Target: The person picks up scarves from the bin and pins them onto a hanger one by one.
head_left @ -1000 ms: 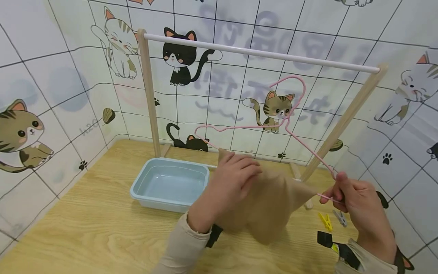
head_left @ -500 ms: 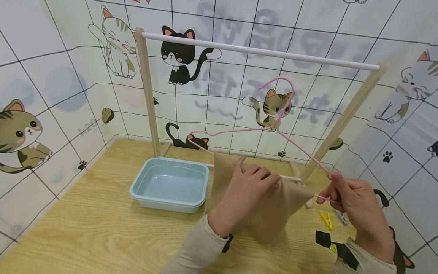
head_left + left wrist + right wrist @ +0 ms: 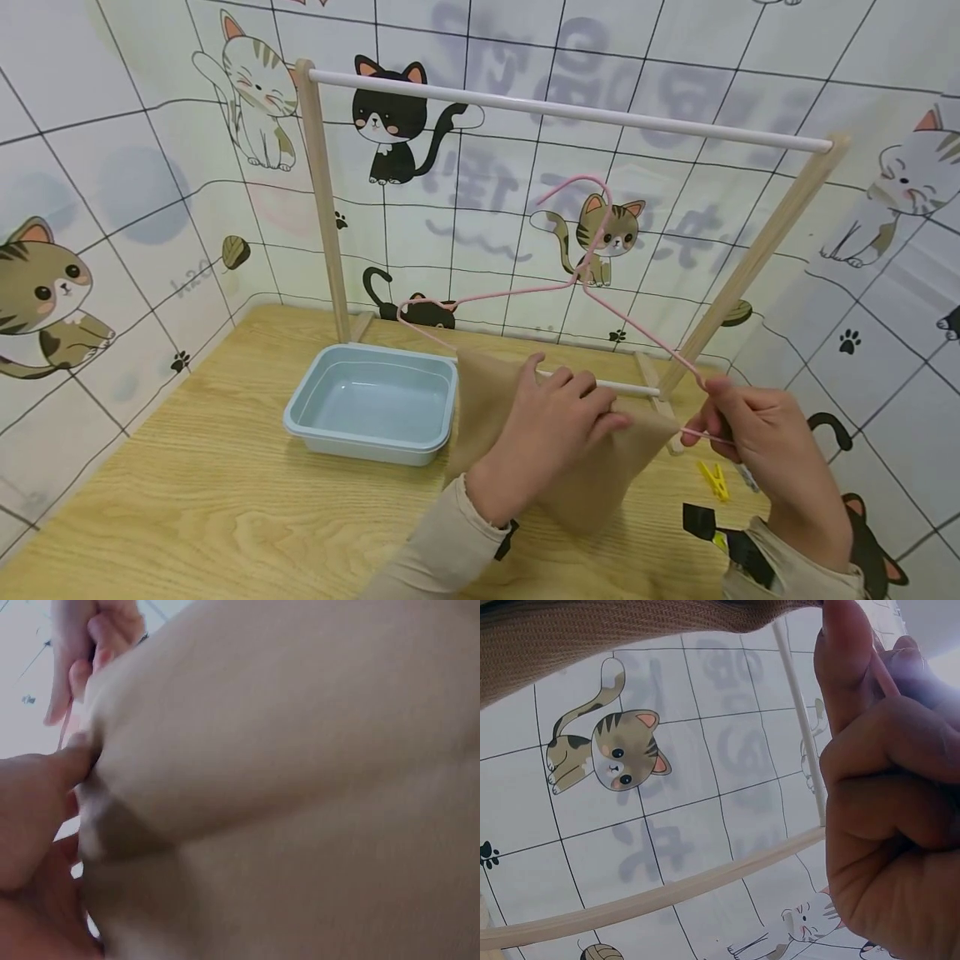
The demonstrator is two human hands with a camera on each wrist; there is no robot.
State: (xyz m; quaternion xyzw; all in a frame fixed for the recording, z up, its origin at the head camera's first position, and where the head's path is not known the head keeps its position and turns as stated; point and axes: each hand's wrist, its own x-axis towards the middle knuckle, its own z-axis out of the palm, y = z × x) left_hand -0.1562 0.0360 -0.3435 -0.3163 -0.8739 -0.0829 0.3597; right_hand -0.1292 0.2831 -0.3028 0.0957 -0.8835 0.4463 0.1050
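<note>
A pink wire hanger point(image 3: 510, 292) is held up at a tilt in the head view, its hook toward the back wall. My right hand point(image 3: 780, 442) grips its right corner, fingers curled round the wire. Over the hanger's lower bar hangs a tan cloth point(image 3: 480, 408), its lower part drooping close over the table. My left hand point(image 3: 551, 437) lies across the cloth's upper edge and pinches it; the left wrist view has the thumb point(image 3: 71, 761) pressed into the cloth along the bar. Part of the bar is hidden under the cloth.
Behind the hands stands a wooden rack with a white rod point(image 3: 570, 108) across its top. A light blue basin point(image 3: 442, 417) sits left of the cloth. A yellow clothespin point(image 3: 714, 481) and a partly hidden grey clothespin point(image 3: 747, 477) lie near my right hand.
The hanger's hook has swung left and the right hand has shifted slightly left with it. My left hand has slid right along the cloth, whose upper edge now lies more spread out.
</note>
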